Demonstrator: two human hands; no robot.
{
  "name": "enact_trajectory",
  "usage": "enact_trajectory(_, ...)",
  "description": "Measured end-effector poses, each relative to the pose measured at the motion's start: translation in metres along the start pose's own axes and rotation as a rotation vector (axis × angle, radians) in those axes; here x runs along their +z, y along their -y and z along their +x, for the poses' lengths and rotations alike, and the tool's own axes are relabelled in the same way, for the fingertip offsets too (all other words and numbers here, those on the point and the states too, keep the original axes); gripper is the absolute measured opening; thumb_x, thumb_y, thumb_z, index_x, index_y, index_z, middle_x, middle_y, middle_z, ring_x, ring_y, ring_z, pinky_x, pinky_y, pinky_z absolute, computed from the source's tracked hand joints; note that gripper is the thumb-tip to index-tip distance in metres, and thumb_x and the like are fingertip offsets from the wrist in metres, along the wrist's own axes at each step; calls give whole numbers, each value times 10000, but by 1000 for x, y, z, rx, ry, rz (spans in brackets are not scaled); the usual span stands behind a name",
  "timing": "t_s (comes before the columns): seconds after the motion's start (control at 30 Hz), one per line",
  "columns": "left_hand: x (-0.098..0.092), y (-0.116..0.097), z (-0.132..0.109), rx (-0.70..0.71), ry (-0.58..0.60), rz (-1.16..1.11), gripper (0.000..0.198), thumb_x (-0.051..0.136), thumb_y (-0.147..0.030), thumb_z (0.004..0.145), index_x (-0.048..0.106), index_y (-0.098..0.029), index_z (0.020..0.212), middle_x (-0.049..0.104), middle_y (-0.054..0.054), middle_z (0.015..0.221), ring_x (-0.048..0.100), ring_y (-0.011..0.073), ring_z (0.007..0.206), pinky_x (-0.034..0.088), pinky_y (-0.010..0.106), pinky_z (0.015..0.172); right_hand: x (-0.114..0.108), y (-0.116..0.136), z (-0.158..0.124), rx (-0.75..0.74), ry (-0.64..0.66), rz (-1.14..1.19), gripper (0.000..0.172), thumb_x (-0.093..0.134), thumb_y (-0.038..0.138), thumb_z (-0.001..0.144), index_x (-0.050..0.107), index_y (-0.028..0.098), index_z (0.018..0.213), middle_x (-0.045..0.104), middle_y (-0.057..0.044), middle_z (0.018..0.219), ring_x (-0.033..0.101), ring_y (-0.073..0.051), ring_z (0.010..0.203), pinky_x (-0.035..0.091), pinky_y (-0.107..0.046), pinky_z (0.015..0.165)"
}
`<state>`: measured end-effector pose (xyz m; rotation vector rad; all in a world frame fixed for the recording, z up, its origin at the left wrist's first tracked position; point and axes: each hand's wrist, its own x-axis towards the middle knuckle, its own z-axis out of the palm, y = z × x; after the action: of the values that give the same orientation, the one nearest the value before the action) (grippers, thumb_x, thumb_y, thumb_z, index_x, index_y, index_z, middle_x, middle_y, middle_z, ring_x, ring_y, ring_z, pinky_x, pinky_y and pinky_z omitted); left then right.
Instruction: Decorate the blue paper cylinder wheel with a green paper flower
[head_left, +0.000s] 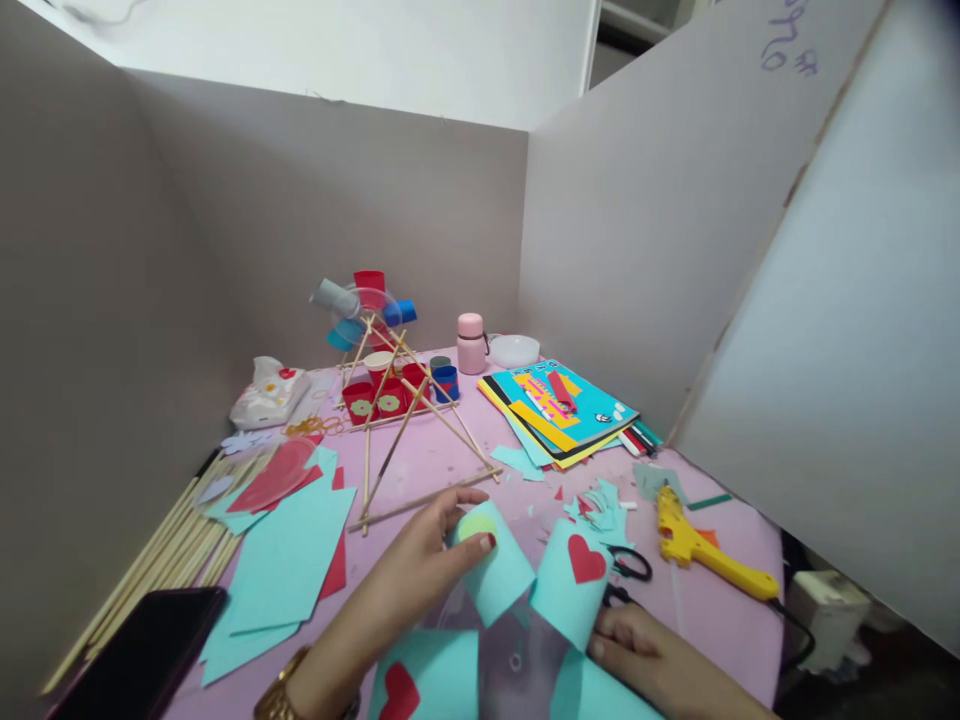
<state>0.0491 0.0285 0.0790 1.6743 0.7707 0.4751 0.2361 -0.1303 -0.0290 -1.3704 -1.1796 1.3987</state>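
Observation:
My left hand (pixel 420 575) pinches a curled light-blue paper piece (pixel 496 575) near a pale yellow-green disc (pixel 478 526) on it. My right hand (pixel 637 650) rests at the lower right, fingers closed against the edge of another curled light-blue piece bearing a red heart (pixel 584 560). Between the two pieces lies a clear plastic disc (pixel 517 655). A further blue sheet with a red heart (pixel 400 692) lies flat below. Black-handled scissors (pixel 628 565) sit just above my right hand.
A yellow glue gun (pixel 705 545) lies at right on the pink table (pixel 442 455). A stick-and-cup wheel model (pixel 379 360), pink bottle (pixel 471 343), coloured paper stack (pixel 559 410), blue and red sheets (pixel 289 545), wooden sticks (pixel 161 565) and a dark phone (pixel 142 650) surround. Cardboard walls (pixel 337 220) enclose.

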Motion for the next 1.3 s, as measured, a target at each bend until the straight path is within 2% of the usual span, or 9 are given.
enact_trajectory(0.13, 1, 0, -1, -49, 27, -96, 349, 634, -289, 714, 544, -186, 1035, 522, -57, 682, 470, 115, 637, 369, 203, 590, 0, 1, -1, -5, -9, 17, 414, 601, 536, 762, 454, 179, 612, 335, 56, 584, 272, -77, 529, 210, -199, 462)
enact_trajectory(0.47, -2, -1, -7, -92, -11, -109, 363, 695, -297, 677, 566, -186, 997, 521, -71, 600, 465, 106, 588, 361, 205, 561, -1, 5, -1, -1, 4, -6, 422, 552, 554, 795, 461, 174, 635, 349, 55, 590, 272, -74, 532, 199, -204, 465)
enact_trajectory(0.67, -6, 3, -6, -78, -20, -14, 430, 662, -371, 709, 562, -185, 1083, 602, -14, 729, 533, 161, 711, 421, 246, 654, -3, 1, -1, -40, -11, -90, 477, 480, 592, 826, 366, 194, 590, 285, 77, 548, 230, -62, 491, 166, -205, 432)
enact_trajectory(0.8, -5, -2, -12, 155, -153, 321, 391, 615, -410, 757, 608, -256, 1116, 609, 67, 1168, 513, 270, 1096, 367, 353, 950, -3, 2, -1, -44, -6, -95, 497, 471, 608, 822, 329, 201, 575, 260, 83, 535, 211, -60, 481, 150, -210, 421)
enact_trajectory(0.87, 0, -7, -15, 295, -89, 483, 387, 581, -423, 790, 593, -311, 1160, 516, 45, 1338, 397, 284, 1261, 278, 387, 1045, -3, 2, -1, -40, -1, -101, 488, 483, 588, 828, 328, 202, 573, 256, 85, 530, 205, -59, 476, 146, -209, 416)
enact_trajectory(0.93, 7, -11, -16, 384, 51, 629, 394, 565, -457, 798, 582, -354, 1178, 456, 26, 1409, 292, 304, 1340, 186, 460, 1090, -3, 2, 0, -40, 3, -107, 476, 486, 570, 835, 339, 200, 575, 268, 84, 530, 211, -57, 473, 152, -208, 415)
enact_trajectory(1.07, 18, -9, -12, 404, 253, 860, 462, 669, -538, 676, 619, -335, 1088, 422, 53, 1442, 169, 382, 1382, -9, 653, 1051, -4, 1, 1, -48, -4, -124, 453, 488, 534, 850, 364, 192, 579, 288, 83, 529, 227, -55, 471, 162, -206, 417)
enact_trajectory(1.17, 21, -6, -8, 339, 314, 1015, 507, 773, -441, 586, 612, -296, 1043, 410, 74, 1449, 171, 395, 1379, -16, 715, 1012, -6, 0, 2, -47, -15, -132, 459, 520, 522, 837, 350, 193, 565, 259, 93, 513, 212, -53, 463, 152, -207, 405)
enact_trajectory(1.3, 22, -6, -9, 310, 318, 1142, 466, 770, -351, 605, 591, -300, 1033, 418, 48, 1447, 200, 358, 1381, 45, 710, 1023, -6, 0, 2, -40, -8, -131, 472, 513, 534, 837, 342, 195, 556, 238, 98, 506, 198, -51, 453, 146, -210, 394)
